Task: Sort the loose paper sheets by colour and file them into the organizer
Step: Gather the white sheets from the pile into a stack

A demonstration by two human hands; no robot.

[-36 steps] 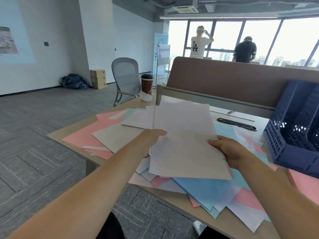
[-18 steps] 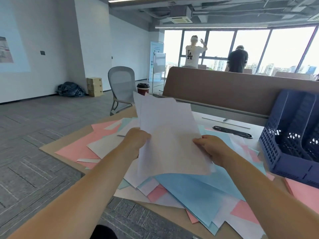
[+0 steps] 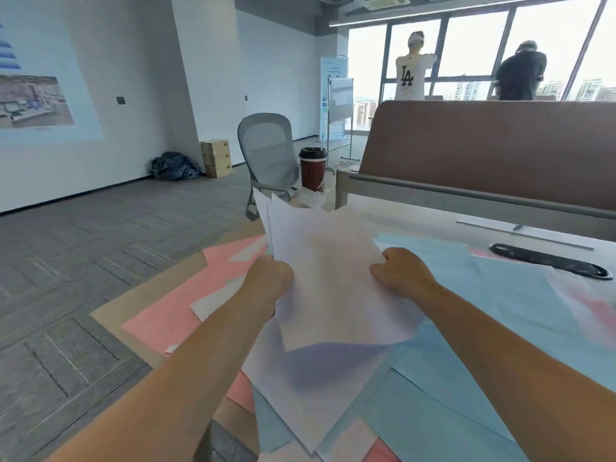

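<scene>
Gripping a stack (image 3: pixel 326 261) of white sheets, the left hand (image 3: pixel 270 278) is curled round its left edge and the right hand (image 3: pixel 400 274) round its right edge. Only the backs of both hands are seen; the fingertips are hidden behind the paper. The stack is held between the two hands, its far end raised off the table (image 3: pixel 133 306) and its top corners fanned apart. Three corners can be counted there, but the full number of sheets cannot be told. Left of the stack, pink sheets (image 3: pixel 186 315) are laid overlapping; right of it, blue sheets (image 3: pixel 493 295) are spread. Neither colour can be counted, since the sheets cover one another. Beyond the stack one lidded cup (image 3: pixel 312 168) is seen, its contents hidden, and behind that one grey chair (image 3: pixel 268 151). Right of the stack and further back, one long black object (image 3: pixel 546 265) is laid on the table; what it is cannot be told.
</scene>
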